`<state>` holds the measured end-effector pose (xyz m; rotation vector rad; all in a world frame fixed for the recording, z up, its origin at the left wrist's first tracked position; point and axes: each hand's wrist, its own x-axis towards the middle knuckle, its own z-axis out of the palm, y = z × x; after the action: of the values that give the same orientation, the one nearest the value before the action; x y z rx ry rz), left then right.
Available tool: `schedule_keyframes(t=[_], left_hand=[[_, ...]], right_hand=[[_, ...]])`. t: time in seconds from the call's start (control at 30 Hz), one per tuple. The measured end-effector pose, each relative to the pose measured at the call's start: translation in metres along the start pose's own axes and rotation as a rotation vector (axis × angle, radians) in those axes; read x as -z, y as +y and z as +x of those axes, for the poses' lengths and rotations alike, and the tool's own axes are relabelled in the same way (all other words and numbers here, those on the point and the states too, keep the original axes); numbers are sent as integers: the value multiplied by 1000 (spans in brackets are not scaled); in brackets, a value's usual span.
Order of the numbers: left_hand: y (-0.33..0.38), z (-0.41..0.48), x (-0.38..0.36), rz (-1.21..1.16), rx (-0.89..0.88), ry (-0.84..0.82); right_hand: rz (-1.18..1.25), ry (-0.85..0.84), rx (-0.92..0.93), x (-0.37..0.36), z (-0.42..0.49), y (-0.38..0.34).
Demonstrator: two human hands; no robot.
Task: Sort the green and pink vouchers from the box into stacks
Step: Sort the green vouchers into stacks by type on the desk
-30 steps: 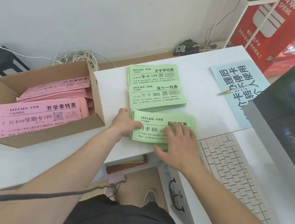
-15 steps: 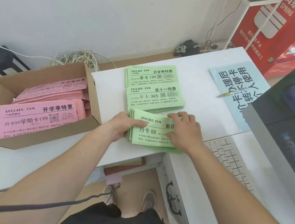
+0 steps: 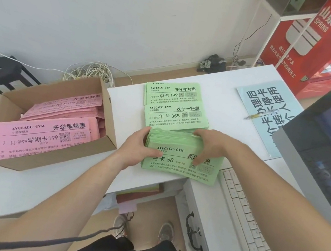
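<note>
A thick stack of green vouchers (image 3: 178, 149) stands tilted up on its near long edge on the white table (image 3: 61, 191). My left hand (image 3: 136, 149) grips its left end and my right hand (image 3: 211, 146) grips its right end. Behind it lie two flat green stacks, the nearer one (image 3: 176, 116) and the farther one (image 3: 173, 92). A cardboard box (image 3: 50, 156) to the left holds pink vouchers (image 3: 42, 137).
A white keyboard (image 3: 252, 227) lies right of the held stack, with a monitor (image 3: 329, 163) beyond it. A light blue sign (image 3: 272, 112) with a pen (image 3: 260, 115) on it lies at the back right. Papers sit on a shelf under the table.
The nearest green stack lay flat under both hands; now both hands hold it by its ends and have tipped its far edge upward, squaring it.
</note>
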<state>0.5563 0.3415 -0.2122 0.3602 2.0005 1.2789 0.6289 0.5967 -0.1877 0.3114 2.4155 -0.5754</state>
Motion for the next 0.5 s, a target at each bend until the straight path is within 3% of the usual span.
schedule_keyframes(t=[0.2,0.5], left_hand=[[-4,-3,5,-40,-22,25],[-8,-4,11,-69,-95,172]], right_hand=[[5,94,68,0,-7,-4],[-342,504,134,4,-9,-29]])
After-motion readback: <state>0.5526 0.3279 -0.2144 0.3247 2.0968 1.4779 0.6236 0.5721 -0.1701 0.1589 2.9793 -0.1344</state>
